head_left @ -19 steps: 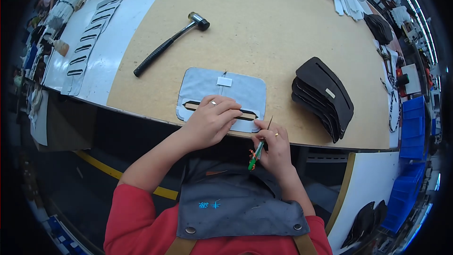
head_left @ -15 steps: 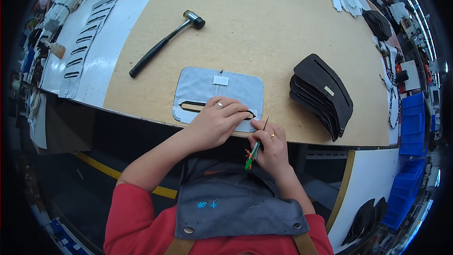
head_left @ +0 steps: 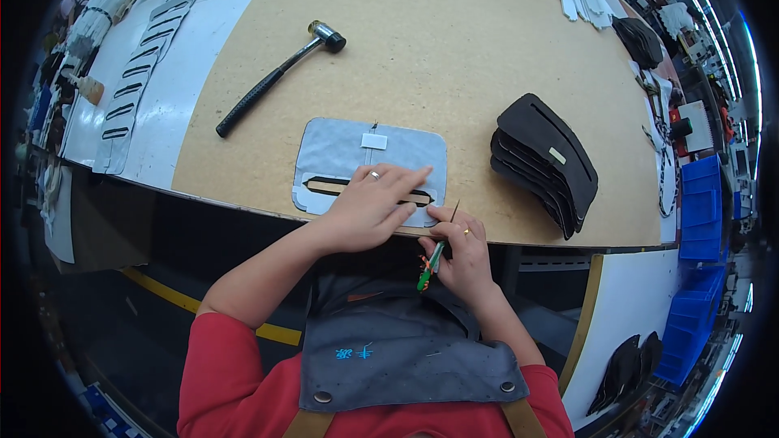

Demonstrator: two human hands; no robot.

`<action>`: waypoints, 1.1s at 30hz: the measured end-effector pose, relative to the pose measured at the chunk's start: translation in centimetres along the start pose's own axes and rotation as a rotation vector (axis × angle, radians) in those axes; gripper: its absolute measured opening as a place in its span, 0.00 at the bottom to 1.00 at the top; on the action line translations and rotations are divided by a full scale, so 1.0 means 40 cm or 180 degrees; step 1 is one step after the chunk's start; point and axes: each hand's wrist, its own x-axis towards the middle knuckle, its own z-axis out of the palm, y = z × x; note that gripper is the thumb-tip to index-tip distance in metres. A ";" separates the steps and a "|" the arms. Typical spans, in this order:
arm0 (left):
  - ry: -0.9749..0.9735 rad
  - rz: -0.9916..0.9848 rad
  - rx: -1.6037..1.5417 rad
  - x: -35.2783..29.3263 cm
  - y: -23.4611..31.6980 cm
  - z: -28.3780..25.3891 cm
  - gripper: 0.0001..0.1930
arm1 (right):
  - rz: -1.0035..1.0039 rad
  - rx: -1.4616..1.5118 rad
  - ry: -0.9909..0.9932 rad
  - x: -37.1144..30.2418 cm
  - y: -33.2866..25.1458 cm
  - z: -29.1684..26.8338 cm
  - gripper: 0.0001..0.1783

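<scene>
A flat grey-blue panel (head_left: 329,146) with rounded corners lies at the table's near edge. It bears a small white patch (head_left: 374,141) and a long slot with black edging (head_left: 324,186). My left hand (head_left: 372,204) rests across the slot, fingers stretched out and pressing lightly on the panel. At the panel's lower right corner is my right hand (head_left: 462,247), closed round a thin pointed awl (head_left: 428,268) with a green and white handle. Its metal tip points up, away from me, and the thumb and a finger touch the panel's corner.
A hammer (head_left: 280,73) with a black grip lies beyond the panel to the left. Stacked dark brown curved pieces (head_left: 545,158) stand to the right. Slotted grey strips (head_left: 134,73) lie on the white surface at left. Blue bins (head_left: 699,211) are at far right.
My left hand's fingers have spread and lifted slightly, showing more of the slot's right end. My right hand stays by the panel's corner with the awl. The whole view has shifted slightly.
</scene>
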 end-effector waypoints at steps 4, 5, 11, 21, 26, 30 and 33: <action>0.0633 -0.0149 -0.1941 -0.018 -0.016 -0.032 0.21 | 0.0130 -0.0071 -0.0191 0.031 0.000 -0.035 0.23; 0.0631 -0.0094 -0.1944 -0.026 -0.021 -0.040 0.21 | 0.0036 -0.0344 -0.0370 0.037 0.001 -0.045 0.26; 0.2184 -0.0481 -0.1167 -0.118 -0.103 -0.104 0.13 | -0.1185 -0.0556 -0.0319 0.029 -0.004 -0.101 0.12; 0.2591 -0.1115 0.1219 -0.193 -0.172 -0.117 0.09 | 0.1362 0.0844 0.3097 0.101 0.182 -0.365 0.07; 0.2641 -0.1131 0.1563 -0.196 -0.170 -0.122 0.09 | 0.2327 0.0181 0.2546 0.006 0.382 -0.373 0.10; 0.2702 -0.1336 0.1505 -0.215 -0.173 -0.122 0.08 | 0.2328 -0.0892 0.2073 -0.049 0.405 -0.337 0.12; 0.2722 -0.1275 0.1497 -0.201 -0.173 -0.109 0.07 | 0.2220 -0.0635 0.2451 -0.046 0.308 -0.395 0.10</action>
